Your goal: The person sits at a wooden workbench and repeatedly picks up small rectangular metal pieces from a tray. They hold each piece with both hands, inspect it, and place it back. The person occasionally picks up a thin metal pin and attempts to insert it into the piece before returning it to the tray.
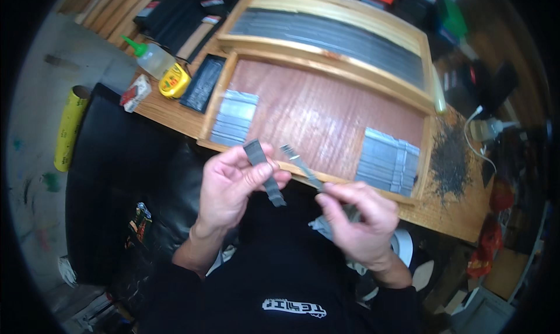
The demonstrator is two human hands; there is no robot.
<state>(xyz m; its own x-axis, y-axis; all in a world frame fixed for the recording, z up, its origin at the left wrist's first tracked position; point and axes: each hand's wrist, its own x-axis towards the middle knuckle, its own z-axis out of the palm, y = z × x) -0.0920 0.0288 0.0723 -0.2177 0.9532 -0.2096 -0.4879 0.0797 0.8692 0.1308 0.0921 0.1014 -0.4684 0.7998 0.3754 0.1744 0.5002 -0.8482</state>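
Note:
In front of my chest, my left hand (226,185) pinches a flat dark grey strip (255,152) between thumb and fingers, its lower end hanging past the palm. My right hand (366,217) grips a narrow, shiny greyish strip-like piece (301,165) by one end; its far tip points up and left towards the first strip, a small gap apart. Its exact kind is unclear. Just beyond both hands lies an open shallow wooden case (321,112). Grey strips lie side by side in it, one group at the left (235,118) and another at the right (385,165).
The case's raised frame (350,54) holds a long grey panel. Left of it are a black tray (204,83), a yellow round container (174,81) and a green-nozzled bottle (154,61). Dark shavings (452,165) and a clear nozzle bottle (485,130) lie right.

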